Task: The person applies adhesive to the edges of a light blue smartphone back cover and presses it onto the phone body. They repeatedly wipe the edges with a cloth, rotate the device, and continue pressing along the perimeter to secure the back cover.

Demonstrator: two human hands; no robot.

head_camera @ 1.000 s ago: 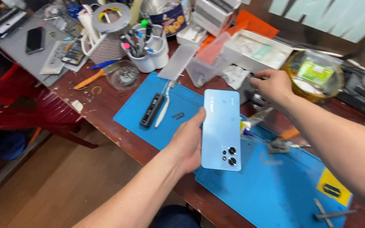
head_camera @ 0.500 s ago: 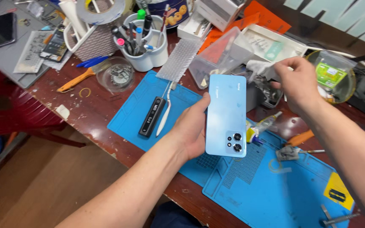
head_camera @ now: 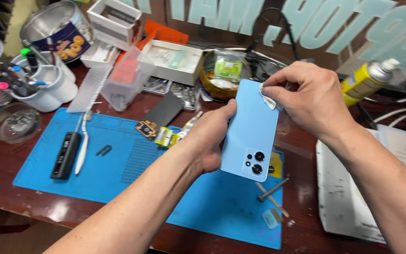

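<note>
- Left hand (head_camera: 207, 141): fingers wrapped round the light blue phone (head_camera: 250, 129), held back-up above the blue mat (head_camera: 118, 174).
- Right hand (head_camera: 306, 99): fingertips pinching a small white wipe (head_camera: 269, 99) against the phone's top corner.
- Best practice: steady grip, light even strokes.

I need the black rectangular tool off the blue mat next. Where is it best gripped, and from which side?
Take the black rectangular tool across its long narrow sides near the middle, coming down from above. It lies flat on the blue mat, so only the sides offer purchase. The white-handled brush lies close along its right side, so the grip there is probably tight; its left side is open.
</note>
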